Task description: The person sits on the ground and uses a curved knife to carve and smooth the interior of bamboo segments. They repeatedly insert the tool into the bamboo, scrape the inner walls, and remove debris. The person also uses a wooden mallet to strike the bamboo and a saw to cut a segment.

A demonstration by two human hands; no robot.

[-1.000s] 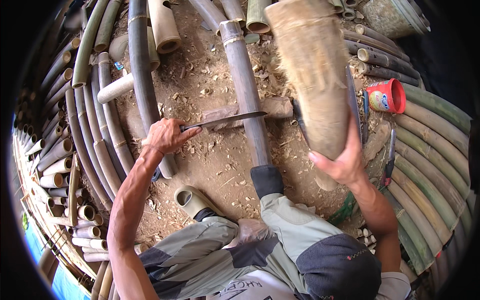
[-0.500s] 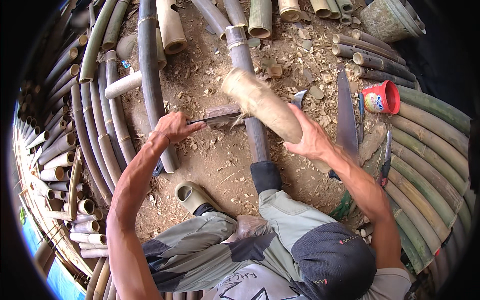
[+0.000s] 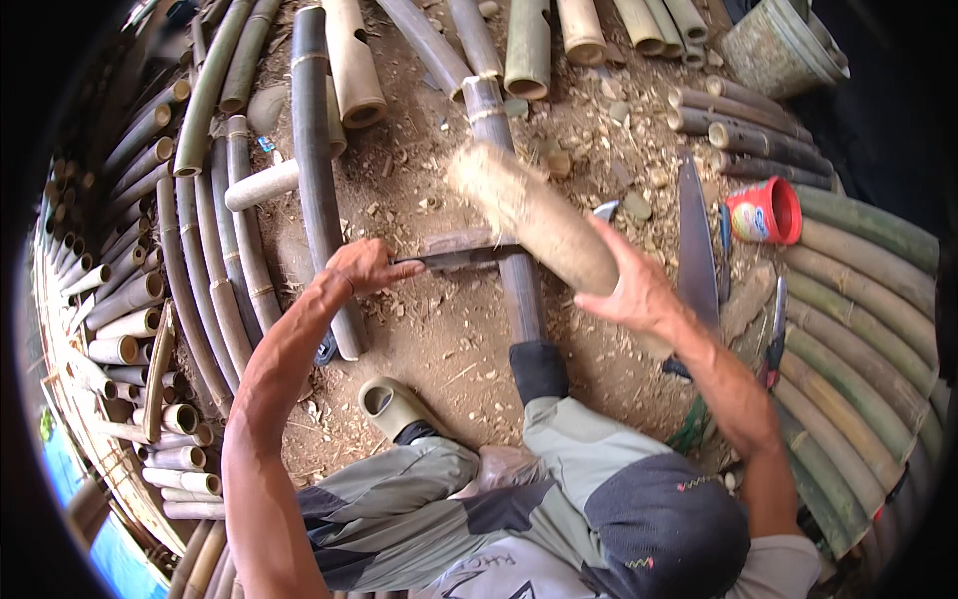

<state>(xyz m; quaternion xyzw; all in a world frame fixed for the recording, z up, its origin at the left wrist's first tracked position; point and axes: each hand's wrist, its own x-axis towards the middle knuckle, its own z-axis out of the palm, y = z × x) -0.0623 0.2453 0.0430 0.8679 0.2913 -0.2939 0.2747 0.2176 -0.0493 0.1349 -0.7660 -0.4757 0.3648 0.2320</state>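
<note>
The left hand (image 3: 364,268) has its fingers wrapped around the handle of a long knife (image 3: 464,258), whose blade lies across a dark bamboo pole (image 3: 509,230) on the dirt ground (image 3: 439,329). The right hand (image 3: 634,290) grips a thick wooden mallet (image 3: 529,215), fingers curled round it, its head blurred and tilted just over the blade

A bamboo pole (image 3: 504,200) lies on the ground (image 3: 429,329), running away from the person's foot (image 3: 537,367). A knife blade (image 3: 464,257) rests across it, its handle in the left hand (image 3: 364,265) on the pole's left. The right hand (image 3: 639,290) grips a wooden club (image 3: 534,215) over the blade. A saw (image 3: 696,240) lies right of the pole, a cup (image 3: 763,212) beyond it. More poles (image 3: 200,230) are stacked along the left edge.
</note>
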